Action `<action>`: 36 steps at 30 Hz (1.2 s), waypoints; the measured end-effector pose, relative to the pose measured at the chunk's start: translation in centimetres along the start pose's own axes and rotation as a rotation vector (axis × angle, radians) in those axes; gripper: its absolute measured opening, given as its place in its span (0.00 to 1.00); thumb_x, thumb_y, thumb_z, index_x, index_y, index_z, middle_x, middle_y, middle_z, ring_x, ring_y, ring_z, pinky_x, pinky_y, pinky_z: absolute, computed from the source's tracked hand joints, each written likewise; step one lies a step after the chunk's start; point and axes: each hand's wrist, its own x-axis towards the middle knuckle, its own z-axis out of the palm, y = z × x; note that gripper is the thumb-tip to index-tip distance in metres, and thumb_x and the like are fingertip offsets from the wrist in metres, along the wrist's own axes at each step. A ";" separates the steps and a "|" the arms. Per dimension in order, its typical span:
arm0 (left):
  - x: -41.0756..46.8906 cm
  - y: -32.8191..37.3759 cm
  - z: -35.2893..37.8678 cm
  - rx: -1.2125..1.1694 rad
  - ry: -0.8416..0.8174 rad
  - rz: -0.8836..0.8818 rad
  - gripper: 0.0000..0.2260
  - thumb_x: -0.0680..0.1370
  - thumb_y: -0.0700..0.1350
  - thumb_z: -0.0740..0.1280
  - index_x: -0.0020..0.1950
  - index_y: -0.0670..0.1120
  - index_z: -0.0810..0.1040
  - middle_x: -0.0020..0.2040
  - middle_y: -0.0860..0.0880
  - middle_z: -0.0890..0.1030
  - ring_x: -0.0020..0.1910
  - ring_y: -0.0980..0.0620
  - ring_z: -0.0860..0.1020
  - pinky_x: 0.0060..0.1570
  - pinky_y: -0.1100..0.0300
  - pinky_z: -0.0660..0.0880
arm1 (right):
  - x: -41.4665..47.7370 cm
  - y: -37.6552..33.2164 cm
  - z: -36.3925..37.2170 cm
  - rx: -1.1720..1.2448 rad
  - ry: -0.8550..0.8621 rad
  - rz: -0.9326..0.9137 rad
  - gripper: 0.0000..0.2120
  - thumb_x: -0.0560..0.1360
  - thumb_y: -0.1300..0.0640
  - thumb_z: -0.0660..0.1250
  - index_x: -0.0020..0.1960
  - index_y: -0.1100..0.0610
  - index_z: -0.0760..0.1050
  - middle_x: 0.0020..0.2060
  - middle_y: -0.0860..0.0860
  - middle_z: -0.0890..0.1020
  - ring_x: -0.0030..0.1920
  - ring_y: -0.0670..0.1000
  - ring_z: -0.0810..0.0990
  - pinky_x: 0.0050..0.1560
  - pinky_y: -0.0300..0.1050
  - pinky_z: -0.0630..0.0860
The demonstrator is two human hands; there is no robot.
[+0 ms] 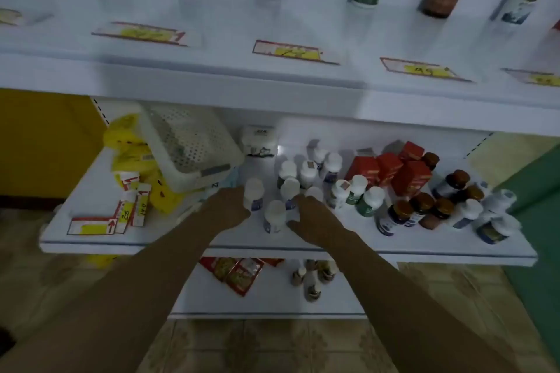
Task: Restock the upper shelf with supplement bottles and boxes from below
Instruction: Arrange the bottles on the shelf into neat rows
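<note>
White-capped bottles [275,215], lower shelf [169,235]: left hand [230,207] is gripping one for lifting; right hand [310,218] is curling among others, grip unclear.

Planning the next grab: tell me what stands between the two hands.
A white-capped, blue-labelled bottle stands on the lower shelf between the left hand and right hand, shown in the head view.
</note>
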 end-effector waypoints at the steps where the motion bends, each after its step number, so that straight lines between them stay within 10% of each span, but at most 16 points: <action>1: 0.7 0.1 0.2 -0.006 0.005 0.006 0.21 0.80 0.45 0.61 0.70 0.38 0.64 0.70 0.40 0.69 0.67 0.45 0.70 0.60 0.59 0.67 | 0.6 0.1 0.6 0.012 -0.010 0.029 0.26 0.76 0.52 0.65 0.70 0.60 0.64 0.64 0.59 0.72 0.63 0.58 0.73 0.61 0.48 0.70; 18: 8.9 -0.6 4.2 -0.245 0.128 -0.012 0.19 0.76 0.42 0.68 0.64 0.39 0.68 0.60 0.41 0.75 0.59 0.44 0.73 0.54 0.56 0.69 | 5.3 1.6 6.0 0.434 0.062 0.031 0.23 0.75 0.50 0.67 0.64 0.57 0.64 0.58 0.55 0.76 0.57 0.56 0.76 0.54 0.47 0.72; 23: 7.1 0.4 2.1 -0.609 0.221 -0.007 0.12 0.71 0.44 0.73 0.46 0.44 0.71 0.38 0.52 0.72 0.40 0.53 0.71 0.33 0.64 0.65 | 4.0 1.3 3.1 0.782 0.155 0.042 0.21 0.72 0.59 0.71 0.55 0.54 0.59 0.46 0.47 0.70 0.47 0.48 0.73 0.44 0.39 0.71; 26: 3.7 1.7 -0.8 -1.080 0.164 -0.039 0.13 0.72 0.41 0.72 0.54 0.45 0.72 0.45 0.50 0.77 0.44 0.53 0.75 0.39 0.63 0.71 | 2.3 0.9 0.1 1.058 0.169 0.067 0.15 0.74 0.61 0.69 0.54 0.55 0.64 0.51 0.53 0.73 0.47 0.47 0.75 0.43 0.36 0.73; 32: -3.7 4.5 -6.1 -1.477 0.002 0.095 0.01 0.77 0.43 0.64 0.47 0.47 0.75 0.38 0.47 0.81 0.37 0.49 0.81 0.33 0.62 0.78 | -2.6 -0.9 -6.8 1.496 0.061 0.049 0.21 0.70 0.49 0.70 0.60 0.55 0.76 0.51 0.56 0.82 0.49 0.57 0.80 0.59 0.59 0.73; 36: -8.4 6.4 -8.6 -1.564 -0.068 0.165 0.06 0.78 0.45 0.63 0.48 0.44 0.76 0.34 0.46 0.80 0.29 0.51 0.80 0.32 0.62 0.79 | -6.3 -3.4 -10.3 1.683 0.006 -0.093 0.11 0.73 0.53 0.64 0.39 0.58 0.81 0.32 0.55 0.82 0.30 0.53 0.81 0.35 0.44 0.80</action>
